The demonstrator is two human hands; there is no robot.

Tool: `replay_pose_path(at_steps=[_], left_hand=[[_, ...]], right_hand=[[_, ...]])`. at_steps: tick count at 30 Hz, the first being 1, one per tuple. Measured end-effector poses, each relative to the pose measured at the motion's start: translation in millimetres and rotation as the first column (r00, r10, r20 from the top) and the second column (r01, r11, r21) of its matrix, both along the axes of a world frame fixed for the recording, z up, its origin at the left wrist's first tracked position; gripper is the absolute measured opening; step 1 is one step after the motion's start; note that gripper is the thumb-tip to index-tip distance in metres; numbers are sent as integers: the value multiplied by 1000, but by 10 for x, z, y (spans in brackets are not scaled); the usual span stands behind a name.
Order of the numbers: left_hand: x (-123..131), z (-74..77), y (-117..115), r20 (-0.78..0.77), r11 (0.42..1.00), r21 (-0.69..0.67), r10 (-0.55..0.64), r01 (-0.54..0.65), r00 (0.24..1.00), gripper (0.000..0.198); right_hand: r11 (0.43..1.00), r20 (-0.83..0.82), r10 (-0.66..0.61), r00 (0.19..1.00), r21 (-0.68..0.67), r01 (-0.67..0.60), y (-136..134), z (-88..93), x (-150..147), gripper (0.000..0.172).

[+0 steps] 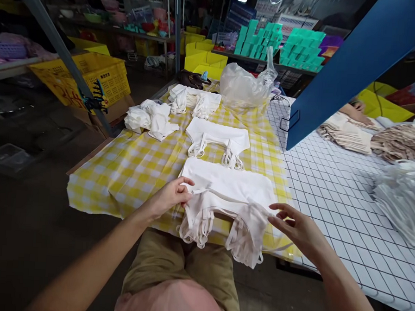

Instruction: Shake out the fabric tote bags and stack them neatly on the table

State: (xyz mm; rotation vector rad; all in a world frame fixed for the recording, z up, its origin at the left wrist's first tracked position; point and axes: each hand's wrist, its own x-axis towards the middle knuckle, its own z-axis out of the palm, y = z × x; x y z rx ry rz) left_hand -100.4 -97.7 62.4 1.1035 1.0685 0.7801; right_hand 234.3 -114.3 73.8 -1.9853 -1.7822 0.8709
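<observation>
In front of me a stack of white strappy camisoles (227, 177) lies flat at the table's near edge. Their straps hang toward my lap in two bunches. My left hand (174, 193) pinches the left side of the top camisole, with the thumb below and the fingers above. At the opposite side, my right hand (292, 225) has its thumb and fingertips at the camisole's right edge, curled around the fabric. Just beyond is a smaller pile of white camisoles (218, 132), its straps also toward me.
A yellow checked cloth (123, 169) covers this table. Further back are crumpled white garments (150, 117), another white pile (194, 99) and a clear plastic bag (242, 85). A blue slanted panel (339, 83) stands at right, near beige stacks (347, 135) and another person's arm (359, 114).
</observation>
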Motion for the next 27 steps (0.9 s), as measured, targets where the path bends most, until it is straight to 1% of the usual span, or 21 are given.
replay_pose_path(at_steps=[4, 8, 10, 16, 19, 23, 27], left_hand=[[-86, -52, -302, 34, 997, -75, -1, 4, 999, 38], [-69, -104, -455, 100, 994, -103, 48, -38, 994, 38], [-43, -114, -487, 115, 993, -101, 72, -60, 991, 39], [2, -85, -525, 122, 991, -121, 77, -63, 989, 40], [-4, -59, -543, 104, 989, -142, 67, -52, 992, 41], [5, -40, -563, 52, 989, -146, 18, -11, 998, 41], [40, -67, -578, -10, 995, -95, -31, 30, 999, 40]], right_hand=[[999, -8, -16, 1000, -39, 16, -251, -41, 119, 52], [998, -36, -25, 999, -52, 24, -400, 1, 147, 50], [997, -68, -31, 997, -69, 26, -442, 44, 141, 49], [990, -181, -67, 981, -138, 42, -558, 188, 41, 44], [991, -220, -22, 975, -135, -8, -646, 229, -71, 40], [982, -315, 44, 948, -159, -99, -758, 178, -233, 32], [974, -366, 41, 930, -192, -118, -829, 73, -343, 30]])
